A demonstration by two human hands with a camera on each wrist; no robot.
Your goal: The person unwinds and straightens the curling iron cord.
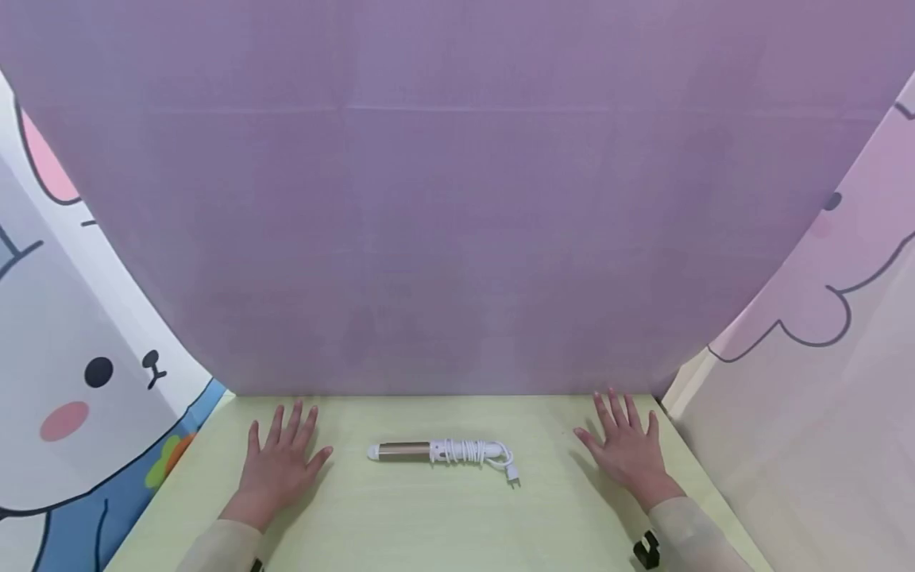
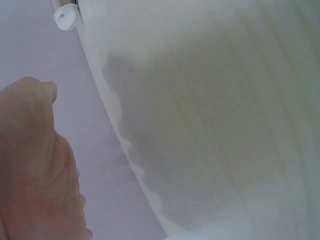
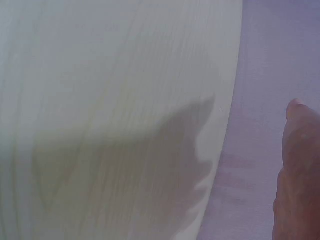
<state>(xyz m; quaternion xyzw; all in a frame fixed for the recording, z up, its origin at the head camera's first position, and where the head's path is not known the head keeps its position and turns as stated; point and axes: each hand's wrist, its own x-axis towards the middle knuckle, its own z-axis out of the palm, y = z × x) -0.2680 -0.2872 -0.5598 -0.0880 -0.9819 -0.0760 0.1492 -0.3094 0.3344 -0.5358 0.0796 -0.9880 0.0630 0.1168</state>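
Note:
A curling iron (image 1: 438, 452) with a white handle and a brownish barrel lies crosswise on the table between the two hands. Its white cord (image 1: 468, 452) is wound round the handle, and the plug (image 1: 512, 475) points to the lower right. My left hand (image 1: 277, 469), fingers spread and straight, is to the left of the barrel's tip, apart from it. On the other side my right hand (image 1: 629, 450) is spread the same way, farther from the plug. Both hands hold nothing. The left wrist view catches the iron's white tip (image 2: 67, 18) at its top edge.
The pale wood-grain table (image 1: 429, 524) ends at a purple cloth backdrop (image 1: 457, 238). Cartoon-printed cloths hang at the left (image 1: 71, 334) and right (image 1: 808, 381). A small black device (image 1: 646, 550) sits by the right wrist.

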